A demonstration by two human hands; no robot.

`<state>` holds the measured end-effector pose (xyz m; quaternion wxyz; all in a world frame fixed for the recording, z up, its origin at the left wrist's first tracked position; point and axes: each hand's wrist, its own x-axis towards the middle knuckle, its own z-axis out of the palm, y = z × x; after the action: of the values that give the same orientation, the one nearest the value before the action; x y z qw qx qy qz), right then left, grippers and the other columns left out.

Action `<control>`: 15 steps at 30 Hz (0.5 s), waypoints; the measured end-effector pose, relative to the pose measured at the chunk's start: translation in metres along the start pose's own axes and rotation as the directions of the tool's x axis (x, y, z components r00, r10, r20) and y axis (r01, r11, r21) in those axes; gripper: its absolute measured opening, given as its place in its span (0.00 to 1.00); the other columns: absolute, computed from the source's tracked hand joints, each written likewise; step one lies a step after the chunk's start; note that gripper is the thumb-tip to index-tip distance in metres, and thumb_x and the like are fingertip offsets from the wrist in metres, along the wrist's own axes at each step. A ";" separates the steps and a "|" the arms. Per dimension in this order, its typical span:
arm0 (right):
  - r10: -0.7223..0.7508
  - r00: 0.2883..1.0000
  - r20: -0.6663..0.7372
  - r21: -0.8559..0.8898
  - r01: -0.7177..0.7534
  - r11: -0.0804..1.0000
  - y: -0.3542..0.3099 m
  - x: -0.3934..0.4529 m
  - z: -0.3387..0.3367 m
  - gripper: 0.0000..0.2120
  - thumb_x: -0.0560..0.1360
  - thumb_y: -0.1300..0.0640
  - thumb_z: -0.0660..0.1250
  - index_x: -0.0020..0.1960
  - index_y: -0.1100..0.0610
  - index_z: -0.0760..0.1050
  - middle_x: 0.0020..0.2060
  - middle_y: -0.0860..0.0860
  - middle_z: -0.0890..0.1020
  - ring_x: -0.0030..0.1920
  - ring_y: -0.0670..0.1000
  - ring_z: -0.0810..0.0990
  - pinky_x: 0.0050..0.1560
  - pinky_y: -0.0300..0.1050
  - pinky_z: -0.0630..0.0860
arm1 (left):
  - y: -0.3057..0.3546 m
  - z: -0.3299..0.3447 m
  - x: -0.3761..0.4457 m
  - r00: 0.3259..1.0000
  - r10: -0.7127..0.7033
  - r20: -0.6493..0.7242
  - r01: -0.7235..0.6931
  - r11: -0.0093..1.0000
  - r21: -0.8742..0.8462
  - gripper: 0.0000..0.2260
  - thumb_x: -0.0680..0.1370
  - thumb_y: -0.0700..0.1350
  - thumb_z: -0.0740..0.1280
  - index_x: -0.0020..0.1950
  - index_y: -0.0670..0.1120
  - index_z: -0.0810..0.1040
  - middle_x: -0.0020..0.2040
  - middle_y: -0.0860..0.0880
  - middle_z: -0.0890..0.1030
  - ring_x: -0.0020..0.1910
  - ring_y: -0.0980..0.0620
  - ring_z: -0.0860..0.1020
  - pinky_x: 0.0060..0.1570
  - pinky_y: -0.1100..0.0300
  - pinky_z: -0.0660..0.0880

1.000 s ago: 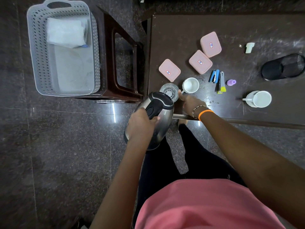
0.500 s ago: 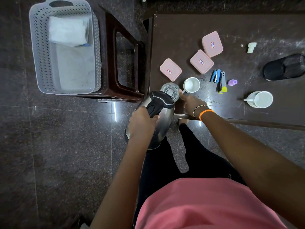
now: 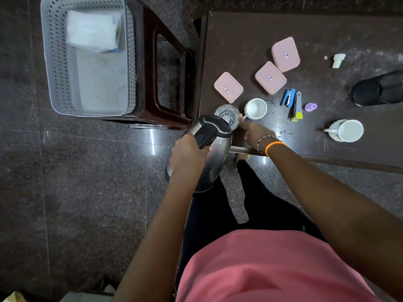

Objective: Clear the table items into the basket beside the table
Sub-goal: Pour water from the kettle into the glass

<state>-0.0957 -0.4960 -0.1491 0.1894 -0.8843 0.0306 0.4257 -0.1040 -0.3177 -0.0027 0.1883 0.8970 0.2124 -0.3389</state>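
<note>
My left hand [image 3: 187, 155] grips the black handle of a steel kettle [image 3: 216, 164], held tilted just off the table's near-left corner. The kettle's top overlaps a clear glass [image 3: 227, 113] standing at the edge of the dark table [image 3: 239, 40]. My right hand [image 3: 255, 134] is around the near side of that glass, thumb against its right side, fingers partly hidden by the kettle. The grey perforated basket [image 3: 54, 68] sits on a brown stool [image 3: 148, 62] left of the table and holds a white packet [image 3: 91, 29].
On the table lie three pink lidded boxes [image 3: 270, 77], a white cup [image 3: 255, 108] beside the glass, another white mug [image 3: 347, 130], a blue stapler [image 3: 287, 97], a clipper [image 3: 297, 106], a purple bottle [image 3: 310, 106], a white cap [image 3: 338, 60] and a black mesh holder [image 3: 379, 88].
Both hands keep their holds on the kettle and the glass. Only the view has drifted slightly.
</note>
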 end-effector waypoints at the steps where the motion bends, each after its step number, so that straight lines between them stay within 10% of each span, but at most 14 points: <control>1: 0.003 1.000 0.003 0.001 -0.003 1.000 0.000 0.000 0.000 0.34 0.76 0.64 0.56 0.74 0.41 0.48 0.59 0.59 0.77 0.57 0.62 0.78 0.54 0.53 0.75 | 0.000 0.000 0.000 1.000 0.002 0.001 -0.002 1.000 -0.002 0.18 0.72 0.51 0.72 0.53 0.40 0.74 0.52 0.40 0.80 0.51 0.39 0.78 0.47 0.48 0.76; 15: 0.008 1.000 0.020 0.027 -0.008 1.000 0.002 0.001 0.000 0.36 0.75 0.66 0.57 0.74 0.40 0.48 0.59 0.60 0.77 0.57 0.61 0.77 0.55 0.54 0.75 | 0.001 -0.002 0.000 1.000 0.020 0.001 -0.020 1.000 -0.021 0.18 0.72 0.50 0.72 0.53 0.40 0.74 0.52 0.41 0.80 0.52 0.39 0.79 0.50 0.46 0.77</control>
<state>-0.0956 -0.4973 -0.1506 0.2001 -0.8773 0.0380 0.4346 -0.1022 -0.3173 -0.0015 0.2015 0.8967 0.2068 -0.3355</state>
